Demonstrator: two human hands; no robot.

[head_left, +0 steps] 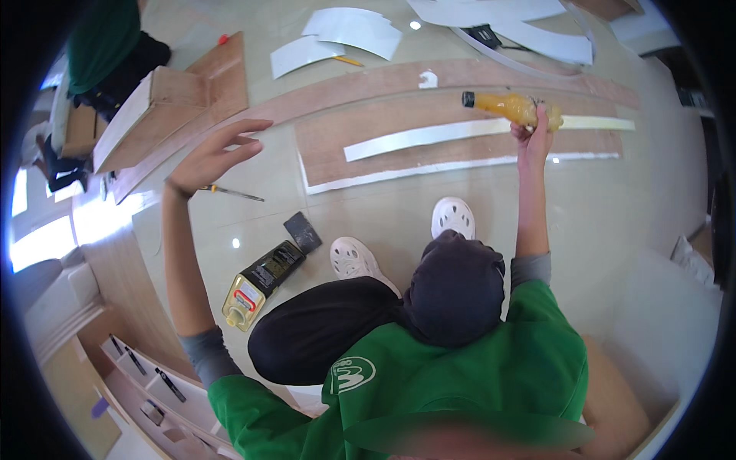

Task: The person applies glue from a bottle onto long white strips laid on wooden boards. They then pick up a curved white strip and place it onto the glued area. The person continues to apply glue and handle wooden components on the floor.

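Observation:
My right hand (536, 141) is wrapped round a clear squeeze bottle (502, 106) of amber liquid, likely glue. The bottle lies nearly level, its dark cap pointing left, above a long white strip (422, 138). That strip rests slantwise on a brown wooden board (330, 165) with a white front edge. Out to the left, my left hand (222, 153) is held in the air with its fingers stretched and nothing in them. Below it on the floor lies a screwdriver-like tool (234, 192) with a yellow-and-black handle.
A black-and-gold can (264, 280) and a dark flat block (303, 232) sit near my white shoe (353, 259). A curved wooden strip (345, 92) runs behind the board. White curved sheets (356, 31) and a pencil (349, 60) lie farther back. Another person (103, 46) is at far left.

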